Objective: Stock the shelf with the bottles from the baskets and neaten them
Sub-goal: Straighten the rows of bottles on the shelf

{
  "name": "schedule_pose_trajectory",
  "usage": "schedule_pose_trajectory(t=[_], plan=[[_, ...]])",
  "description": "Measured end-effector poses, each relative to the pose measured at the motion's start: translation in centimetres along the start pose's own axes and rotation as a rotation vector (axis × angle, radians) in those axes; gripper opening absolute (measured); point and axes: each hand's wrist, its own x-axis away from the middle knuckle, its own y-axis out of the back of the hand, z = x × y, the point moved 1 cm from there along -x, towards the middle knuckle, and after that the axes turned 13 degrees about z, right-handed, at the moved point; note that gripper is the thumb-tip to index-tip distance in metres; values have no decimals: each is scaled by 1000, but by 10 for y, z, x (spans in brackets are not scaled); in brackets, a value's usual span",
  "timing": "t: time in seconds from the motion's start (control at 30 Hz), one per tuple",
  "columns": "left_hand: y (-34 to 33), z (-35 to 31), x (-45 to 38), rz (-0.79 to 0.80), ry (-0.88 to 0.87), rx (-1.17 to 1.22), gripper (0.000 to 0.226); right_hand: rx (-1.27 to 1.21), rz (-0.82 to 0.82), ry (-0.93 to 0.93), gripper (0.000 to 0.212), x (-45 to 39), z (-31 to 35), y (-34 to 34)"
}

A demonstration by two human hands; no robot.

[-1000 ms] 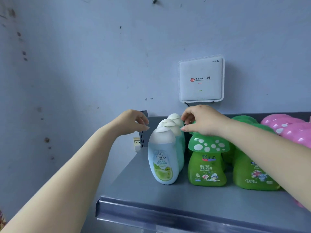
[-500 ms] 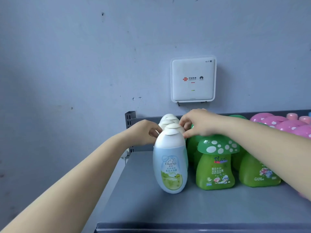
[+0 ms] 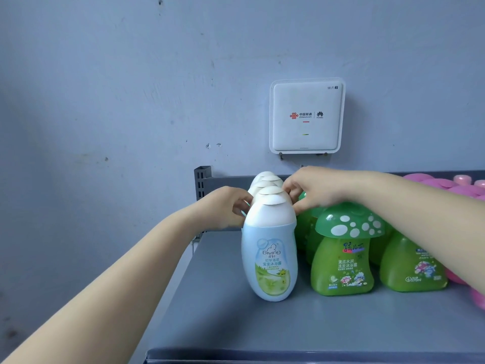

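A row of several pale blue bottles with white caps stands front to back on the grey shelf (image 3: 236, 327). The front blue bottle (image 3: 270, 261) faces me with its label. My left hand (image 3: 223, 207) sits at the left of the row, its curled fingers on the caps just behind the front bottle. My right hand (image 3: 312, 191) is at the right of the same caps, fingers curled against them. Which bottle each hand holds is hidden by the front cap. Green mushroom-shaped bottles (image 3: 343, 258) stand right of the blue row, under my right forearm.
Pink bottles (image 3: 441, 183) fill the shelf's far right. A white router box (image 3: 307, 115) hangs on the wall above the shelf. A slotted shelf post (image 3: 202, 179) stands at the back left corner. The shelf's front edge (image 3: 288, 354) runs along the bottom.
My left hand has moved right from the shelf post to the blue bottles' caps. My right hand stays on the caps' right side. The view has shifted closer and lower.
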Motion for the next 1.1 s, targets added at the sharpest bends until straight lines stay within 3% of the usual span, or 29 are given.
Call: schedule_pose_trajectory(t=[0.27,0.63,0.73,1.1], plan=[[-5,8,2,23,-13,83,26,-41,41,13,22,-5,0,-2],[4,11,3,26,-8,40,28,-16,55,-32,23,-9,3,-5],[10,13,4,21,2,41,29,17,57,-32,10,-11,5,-5],[12,5,10,36,57,-7,31,80,70,-41,12,-13,9,-3]])
